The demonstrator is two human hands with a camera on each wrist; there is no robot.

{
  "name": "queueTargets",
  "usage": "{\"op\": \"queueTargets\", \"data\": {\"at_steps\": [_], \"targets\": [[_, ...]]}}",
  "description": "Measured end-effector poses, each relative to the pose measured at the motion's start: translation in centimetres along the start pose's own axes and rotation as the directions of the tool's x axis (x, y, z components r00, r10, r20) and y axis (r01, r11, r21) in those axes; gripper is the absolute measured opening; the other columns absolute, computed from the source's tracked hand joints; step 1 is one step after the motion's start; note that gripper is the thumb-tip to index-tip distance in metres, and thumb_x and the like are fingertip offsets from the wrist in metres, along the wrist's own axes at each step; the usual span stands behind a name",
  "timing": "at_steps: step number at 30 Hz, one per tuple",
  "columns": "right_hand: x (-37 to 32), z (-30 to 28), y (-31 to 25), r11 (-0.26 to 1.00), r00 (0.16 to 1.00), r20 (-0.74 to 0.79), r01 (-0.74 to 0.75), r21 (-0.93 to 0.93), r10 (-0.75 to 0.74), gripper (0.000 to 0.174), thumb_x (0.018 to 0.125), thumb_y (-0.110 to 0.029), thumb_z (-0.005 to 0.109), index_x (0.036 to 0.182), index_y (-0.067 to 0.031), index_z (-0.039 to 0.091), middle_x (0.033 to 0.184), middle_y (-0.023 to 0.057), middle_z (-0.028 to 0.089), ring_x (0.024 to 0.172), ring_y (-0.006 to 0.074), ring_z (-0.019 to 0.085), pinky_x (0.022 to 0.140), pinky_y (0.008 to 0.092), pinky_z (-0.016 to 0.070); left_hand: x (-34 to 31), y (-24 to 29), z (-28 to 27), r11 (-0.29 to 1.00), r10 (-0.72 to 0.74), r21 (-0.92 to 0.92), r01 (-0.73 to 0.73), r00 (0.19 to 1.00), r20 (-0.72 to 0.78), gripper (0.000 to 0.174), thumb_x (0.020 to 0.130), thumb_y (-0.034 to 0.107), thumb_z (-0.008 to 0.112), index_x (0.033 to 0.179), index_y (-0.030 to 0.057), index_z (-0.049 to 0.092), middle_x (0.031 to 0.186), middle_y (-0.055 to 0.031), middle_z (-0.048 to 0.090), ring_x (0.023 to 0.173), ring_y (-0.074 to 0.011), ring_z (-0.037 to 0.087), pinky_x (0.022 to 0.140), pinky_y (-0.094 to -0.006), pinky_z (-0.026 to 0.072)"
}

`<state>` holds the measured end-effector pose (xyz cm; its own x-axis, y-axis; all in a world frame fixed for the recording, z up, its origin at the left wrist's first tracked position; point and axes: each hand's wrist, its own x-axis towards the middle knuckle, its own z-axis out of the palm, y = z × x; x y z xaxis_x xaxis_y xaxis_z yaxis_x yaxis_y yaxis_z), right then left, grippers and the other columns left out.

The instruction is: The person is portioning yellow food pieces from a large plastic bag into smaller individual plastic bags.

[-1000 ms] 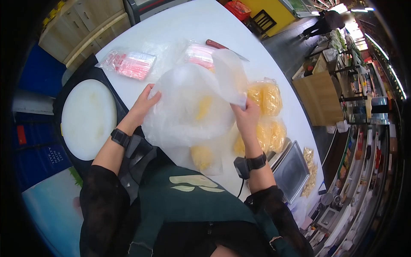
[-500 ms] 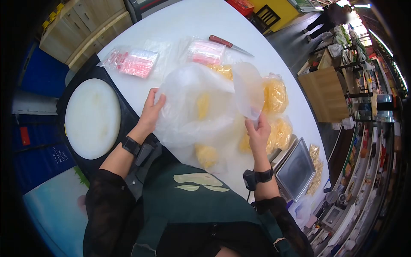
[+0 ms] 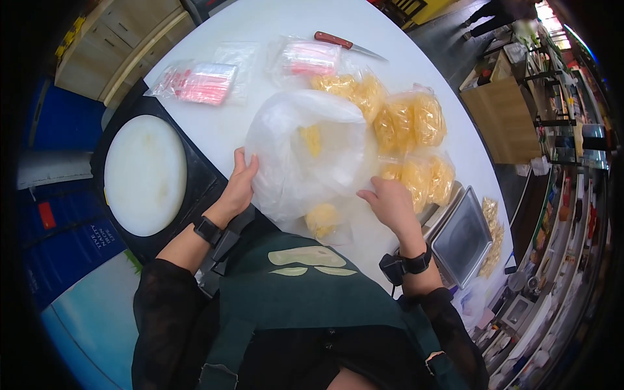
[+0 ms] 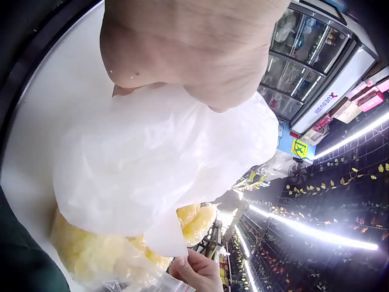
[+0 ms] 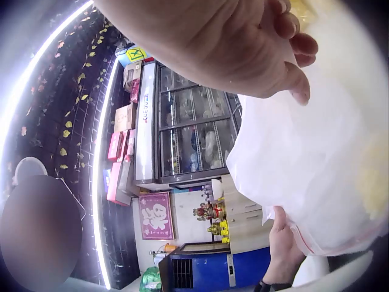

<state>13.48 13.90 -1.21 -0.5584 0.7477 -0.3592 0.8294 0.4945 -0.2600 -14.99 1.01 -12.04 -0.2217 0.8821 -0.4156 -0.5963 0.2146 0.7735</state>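
A large translucent white plastic bag (image 3: 276, 153) is spread wide above the table, with a yellow patch (image 3: 311, 140) showing in its middle. My left hand (image 3: 239, 187) grips its left edge, thumb on the near side, as the right wrist view also shows. At the lower right edge, my right hand (image 3: 396, 207) has curled fingers; in the left wrist view, thumb and fingers of the right hand (image 4: 199, 272) pinch a corner of the white bag (image 4: 134, 164). A small clear bag of yellow food (image 3: 322, 220) lies just below, partly covered.
Several clear bags of yellow food (image 3: 426, 120) lie on the right. Beyond are packs of pink-edged bags (image 3: 208, 84) and a red-handled knife (image 3: 333, 39). A metal tray (image 3: 463, 237) sits at lower right, a round white board (image 3: 145, 175) at left. A person (image 3: 497, 16) stands far off.
The bag's raised right flap has come down, and the bag's middle is more spread. My right hand has moved lower in the view; my left hand keeps its hold.
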Motion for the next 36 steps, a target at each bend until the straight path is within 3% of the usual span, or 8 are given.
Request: {"op": "queueTargets", "data": {"at_steps": [7,13,16,18,24,27,30,36], "targets": [[0.5,1.7,-0.8,0.996,0.999,-0.013,-0.052,-0.075,0.051,0.034,0.088,-0.034,0.066,0.084,0.0000,0.062,0.072,0.0208,0.063,0.073,0.0391,0.064,0.065,0.0478,0.0497,-0.1,0.8,-0.2,0.992,-0.093,0.087,0.090,0.995,0.039,0.042,0.102,0.026,0.047,0.138,0.0130,0.029,0.141,-0.0082,0.041,0.129,-0.0200,0.041,0.109,-0.0391,0.0334],[0.2,2.1,-1.1,0.997,0.996,-0.086,-0.040,-0.059,0.035,0.034,0.088,-0.034,0.065,0.083,-0.0003,0.061,0.072,0.0197,0.064,0.071,0.0388,0.064,0.063,0.0474,0.0495,3.3,5.3,-0.3,0.947,0.125,0.297,-0.126,0.992,0.024,0.071,0.087,0.027,0.063,0.145,0.0068,0.027,0.143,-0.0125,0.038,0.136,-0.0246,0.033,0.112,-0.0393,0.0271],[0.1,2.0,-1.3,0.998,0.994,-0.101,-0.047,-0.047,0.042,0.034,0.088,-0.034,0.065,0.082,-0.0004,0.060,0.070,0.0189,0.063,0.070,0.0385,0.063,0.062,0.0474,0.0493,5.5,9.4,2.6,0.719,0.313,0.610,-0.334,0.939,0.145,0.078,0.083,0.036,0.068,0.146,0.0075,0.031,0.143,-0.0160,0.040,0.136,-0.0298,0.034,0.111,-0.0411,0.0280],[0.1,2.1,-1.5,1.000,0.991,-0.131,-0.012,-0.016,0.010,0.034,0.088,-0.034,0.065,0.081,-0.0005,0.060,0.068,0.0181,0.063,0.068,0.0375,0.064,0.060,0.0465,0.0493,6.7,11.5,5.5,0.206,0.345,0.838,-0.505,0.839,0.421,0.079,0.078,0.034,0.072,0.145,0.0109,0.037,0.143,-0.0173,0.044,0.133,-0.0323,0.041,0.110,-0.0433,0.0307],[0.4,2.6,-2.1,0.998,0.988,-0.153,-0.043,-0.056,0.034,0.025,0.087,-0.025,0.066,0.078,-0.0016,0.064,0.072,0.0181,0.067,0.067,0.0344,0.067,0.060,0.0428,0.0517,9.7,10.3,12.2,-0.489,0.163,0.759,-0.431,0.809,0.565,0.062,0.077,0.027,0.072,0.133,0.0090,0.052,0.123,-0.0182,0.059,0.118,-0.0355,0.053,0.099,-0.0443,0.0420],[0.2,3.8,-1.6,0.999,0.982,-0.185,-0.040,-0.015,0.036,0.031,0.088,-0.031,0.066,0.079,-0.0019,0.060,0.067,0.0167,0.063,0.064,0.0332,0.065,0.056,0.0431,0.0492,12.1,10.2,13.3,-0.373,-0.173,0.861,-0.346,0.938,0.301,0.037,0.078,0.023,0.067,0.109,0.0045,0.065,0.103,-0.0200,0.066,0.103,-0.0340,0.062,0.087,-0.0429,0.0483],[0.0,4.5,-1.2,0.998,0.985,-0.163,-0.049,0.026,0.052,0.031,0.088,-0.031,0.066,0.080,-0.0017,0.060,0.067,0.0170,0.063,0.063,0.0338,0.065,0.056,0.0431,0.0496,13.3,9.7,12.0,-0.206,0.061,0.837,-0.507,0.847,0.528,0.025,0.078,0.014,0.064,0.100,0.0016,0.066,0.082,-0.0131,0.067,0.080,-0.0272,0.065,0.072,-0.0379,0.0509],[0.6,7.2,-0.7,0.984,0.949,-0.288,-0.081,0.160,0.125,0.031,0.090,-0.031,0.064,0.083,-0.0012,0.059,0.068,0.0172,0.064,0.062,0.0355,0.064,0.056,0.0443,0.0503,10.4,12.7,15.3,0.357,-0.159,0.890,-0.285,0.920,0.358,0.020,0.083,0.009,0.056,0.097,-0.0026,0.065,0.082,-0.0101,0.065,0.074,-0.0176,0.061,0.066,-0.0325,0.0481]]}}
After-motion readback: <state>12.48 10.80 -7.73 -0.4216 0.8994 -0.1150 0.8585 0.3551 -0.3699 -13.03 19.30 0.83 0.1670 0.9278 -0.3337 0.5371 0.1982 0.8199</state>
